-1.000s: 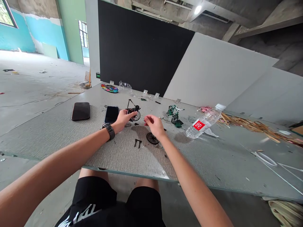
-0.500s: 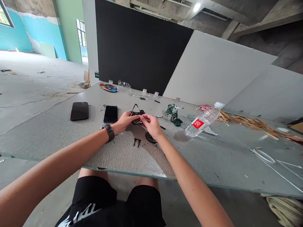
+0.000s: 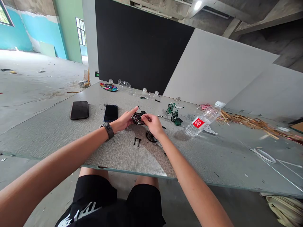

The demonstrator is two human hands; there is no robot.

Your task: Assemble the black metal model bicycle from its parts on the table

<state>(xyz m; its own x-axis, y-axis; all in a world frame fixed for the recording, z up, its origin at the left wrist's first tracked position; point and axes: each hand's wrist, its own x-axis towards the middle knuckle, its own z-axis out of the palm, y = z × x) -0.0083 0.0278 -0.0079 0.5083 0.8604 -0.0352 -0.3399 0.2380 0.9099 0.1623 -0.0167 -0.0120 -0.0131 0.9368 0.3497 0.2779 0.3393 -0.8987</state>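
Observation:
A small black model bicycle frame with a wheel [image 3: 138,119] is held up between my hands over the middle of the table. My left hand [image 3: 125,120], with a watch at the wrist, supports it from the left, thumb raised along it. The fingertips of my right hand [image 3: 151,122] are pinched together at the wheel's right side; any small part between them is hidden. Nearer me on the table lie a loose black wheel [image 3: 151,136], partly beside my right wrist, and a black fork-shaped piece [image 3: 137,141]. A green model bicycle [image 3: 173,111] stands to the right.
Two phones [image 3: 79,110] [image 3: 110,113] lie left of my hands. A water bottle [image 3: 204,119] stands tilted in view at the right. Farther back are a paint palette [image 3: 108,87] and clear plastic [image 3: 124,85]. Wood strips and white cable lie at the right.
My left thumb has lifted from the wheel and now points up beside the frame. The black model has turned slightly and shifted right. My right hand still pinches at the wheel.

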